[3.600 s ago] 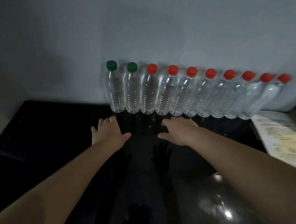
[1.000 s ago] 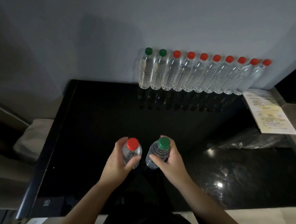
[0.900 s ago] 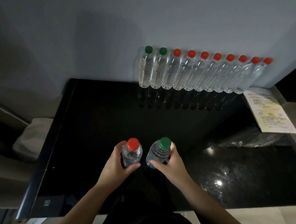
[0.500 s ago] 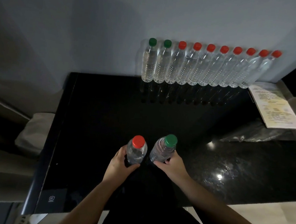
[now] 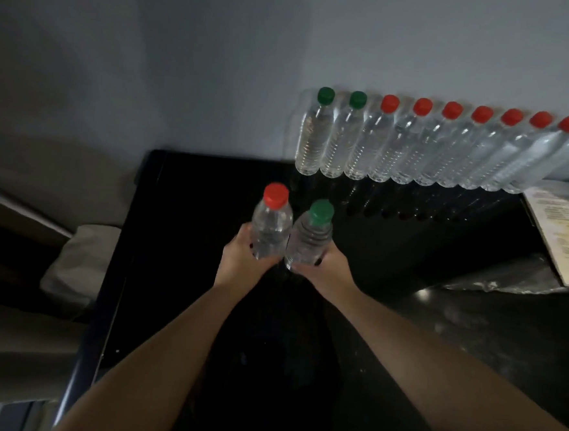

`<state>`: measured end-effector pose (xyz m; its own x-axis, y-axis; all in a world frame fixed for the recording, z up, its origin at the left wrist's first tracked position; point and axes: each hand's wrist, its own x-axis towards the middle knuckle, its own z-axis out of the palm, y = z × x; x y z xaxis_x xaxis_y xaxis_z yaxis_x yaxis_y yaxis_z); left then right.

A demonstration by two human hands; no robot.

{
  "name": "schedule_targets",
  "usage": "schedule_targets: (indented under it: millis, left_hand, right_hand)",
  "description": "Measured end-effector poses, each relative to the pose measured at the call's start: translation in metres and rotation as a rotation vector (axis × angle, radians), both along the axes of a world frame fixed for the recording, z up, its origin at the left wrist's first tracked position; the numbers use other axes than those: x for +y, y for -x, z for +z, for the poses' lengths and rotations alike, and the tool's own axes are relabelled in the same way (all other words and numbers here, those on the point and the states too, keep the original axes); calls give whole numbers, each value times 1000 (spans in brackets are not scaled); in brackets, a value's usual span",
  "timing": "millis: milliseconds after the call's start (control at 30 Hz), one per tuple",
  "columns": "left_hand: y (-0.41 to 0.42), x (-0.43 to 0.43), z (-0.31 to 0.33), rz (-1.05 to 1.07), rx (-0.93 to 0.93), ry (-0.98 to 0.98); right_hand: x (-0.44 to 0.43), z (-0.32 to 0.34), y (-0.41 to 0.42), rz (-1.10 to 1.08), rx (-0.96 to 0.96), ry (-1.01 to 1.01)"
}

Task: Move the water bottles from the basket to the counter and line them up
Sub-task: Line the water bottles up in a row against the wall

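A person's left hand [image 5: 242, 263] grips a red-capped bottle [image 5: 272, 228] and the right hand [image 5: 326, 268] grips a green-capped bottle [image 5: 308, 240]. Both bottles are upright, caps up, touching, over a black surface [image 5: 191, 225]. Behind them, a row of ten bottles [image 5: 415, 150] stands upright against the wall.

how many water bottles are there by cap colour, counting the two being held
red-capped water bottles: 9 (8 in the back row, the last one cut by the frame edge, 1 held in the left hand)
green-capped water bottles: 3 (2 at the row's left end, 1 held in the right hand)
total: 12
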<state>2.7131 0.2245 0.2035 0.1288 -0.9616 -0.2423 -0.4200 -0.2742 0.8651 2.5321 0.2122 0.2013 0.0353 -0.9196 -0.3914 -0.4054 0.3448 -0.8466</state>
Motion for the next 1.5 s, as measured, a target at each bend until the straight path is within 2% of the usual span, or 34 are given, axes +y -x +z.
schedule_targets:
  millis: [200,367,767,867,1133,1367,1500]
  left_hand:
    - [-30,-110,-9,86,-104,46]
    - [-44,-160,-27,131,-74,73]
    - [-51,-207,-48,80,-63,119]
    - [-53,-205,-46,38,-49,76]
    - [-48,-211,-41,24,-182,65]
    - [-40,-233,-45,43,-218,85]
    - [-36,-246,-45,53,-200,101]
  right_hand:
    - [-111,-16,-43,-124,1,73]
    - [-172,-27,-60,-129,52,139]
    - [-217,-42,-71,-98,97,183]
    - [-216,-45,-70,-63,213,190]
    - [-220,-37,-71,105,669,21]
    - [-238,-35,-72,152,836,50]
    - [-243,-35,-77,125,859,66]
